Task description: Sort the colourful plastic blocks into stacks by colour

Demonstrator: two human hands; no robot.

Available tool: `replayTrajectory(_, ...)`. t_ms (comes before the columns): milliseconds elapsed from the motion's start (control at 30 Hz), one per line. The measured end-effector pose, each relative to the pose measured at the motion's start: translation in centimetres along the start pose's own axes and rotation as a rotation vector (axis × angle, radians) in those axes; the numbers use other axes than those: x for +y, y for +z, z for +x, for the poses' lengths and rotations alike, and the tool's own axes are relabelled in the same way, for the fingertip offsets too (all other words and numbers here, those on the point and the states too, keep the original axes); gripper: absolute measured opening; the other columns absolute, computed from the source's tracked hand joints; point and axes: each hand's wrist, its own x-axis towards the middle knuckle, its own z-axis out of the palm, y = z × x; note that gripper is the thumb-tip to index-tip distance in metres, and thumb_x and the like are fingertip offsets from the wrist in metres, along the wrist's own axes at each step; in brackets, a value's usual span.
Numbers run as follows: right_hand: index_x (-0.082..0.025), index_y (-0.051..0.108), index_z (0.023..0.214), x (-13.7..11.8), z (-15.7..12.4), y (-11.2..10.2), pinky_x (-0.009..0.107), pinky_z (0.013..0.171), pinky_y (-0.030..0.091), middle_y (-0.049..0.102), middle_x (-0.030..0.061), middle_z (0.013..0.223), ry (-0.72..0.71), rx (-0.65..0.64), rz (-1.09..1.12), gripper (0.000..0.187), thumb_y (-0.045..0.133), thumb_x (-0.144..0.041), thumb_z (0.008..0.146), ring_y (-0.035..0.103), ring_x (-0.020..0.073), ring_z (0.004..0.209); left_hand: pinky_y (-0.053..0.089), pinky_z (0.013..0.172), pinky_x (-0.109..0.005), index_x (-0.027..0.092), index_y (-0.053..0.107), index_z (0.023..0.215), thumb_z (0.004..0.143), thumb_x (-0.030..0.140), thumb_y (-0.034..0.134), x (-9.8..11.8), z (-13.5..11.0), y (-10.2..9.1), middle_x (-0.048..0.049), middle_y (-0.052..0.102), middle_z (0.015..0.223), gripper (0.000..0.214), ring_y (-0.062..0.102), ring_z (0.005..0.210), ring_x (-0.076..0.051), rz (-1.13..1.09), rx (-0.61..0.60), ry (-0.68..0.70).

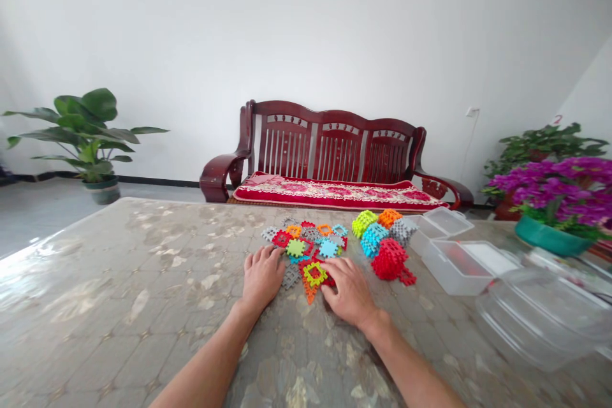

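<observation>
A loose pile of flat, notched interlocking plastic tiles lies mid-table, among them a green square tile (296, 247), a light blue square tile (328, 248) and a grey lattice tile (291, 276). My left hand (264, 274) rests on the table at the pile's left side, fingers stretched forward, holding nothing I can see. At the pile's right edge, my right hand (350, 293) has thumb and forefinger apart, next to a yellow-green square frame tile (315, 274). Beneath that tile lies an orange triangular tile (310, 294). Red tiles are partly covered by the right fingers.
Right of the pile sit stacked tiles grouped by colour: a red stack (389, 259), a blue stack (373, 240) and others. Clear plastic boxes (454, 271) and a larger clear container (540, 319) stand farther right, near a teal flower pot (549, 236). A wooden bench (335, 140) is behind the table.
</observation>
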Motion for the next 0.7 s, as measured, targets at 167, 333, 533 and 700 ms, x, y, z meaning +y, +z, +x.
replayTrajectory(167, -0.026, 0.071, 0.103, -0.3, 0.0, 0.3, 0.038, 0.104, 0.041, 0.069, 0.0017, 0.12, -0.107, -0.009, 0.031, 0.024, 0.062, -0.018, 0.082, 0.056, 0.0221, 0.115, 0.029, 0.113, -0.046, 0.028, 0.062, 0.127, 0.092, 0.027, 0.043, 0.0, 0.0, 0.1, -0.0065, 0.059, 0.14, 0.04, 0.048, 0.133, -0.025, -0.007, 0.005, 0.0)
replayTrajectory(333, -0.023, 0.068, 0.075, 0.6, 0.1, -0.5, 0.037, 0.089, 0.044, 0.073, 0.0031, 0.093, 0.009, 0.096, -0.088, 0.019, 0.055, -0.014, 0.086, 0.059, 0.0226, 0.098, 0.03, 0.113, -0.047, 0.027, 0.063, 0.127, 0.092, 0.026, 0.043, 0.0, 0.0, 0.0, -0.0071, 0.059, 0.14, 0.041, 0.048, 0.133, -0.026, -0.014, 0.002, 0.001)
replayTrajectory(533, -0.024, 0.071, 0.102, -0.5, 0.4, 0.0, 0.039, 0.098, 0.043, 0.072, 0.0049, 0.113, -0.001, 0.095, -0.025, 0.018, 0.057, -0.027, 0.092, 0.058, 0.0243, 0.111, 0.03, 0.112, -0.047, 0.027, 0.063, 0.127, 0.091, 0.026, 0.044, 0.2, -0.1, -0.1, -0.0067, 0.06, 0.139, 0.04, 0.049, 0.132, -0.026, -0.011, 0.005, 0.005)
replayTrajectory(700, -0.024, 0.059, 0.135, -1.1, 0.4, 1.3, 0.046, 0.115, 0.033, 0.056, 0.007, 0.143, -0.08, -0.055, -0.025, 0.045, 0.06, -0.035, 0.091, 0.044, 0.028, 0.135, 0.03, 0.112, -0.046, 0.028, 0.063, 0.127, 0.092, 0.026, 0.044, 0.3, -0.1, -0.1, -0.0064, 0.059, 0.14, 0.04, 0.048, 0.133, -0.026, -0.001, 0.005, -0.005)
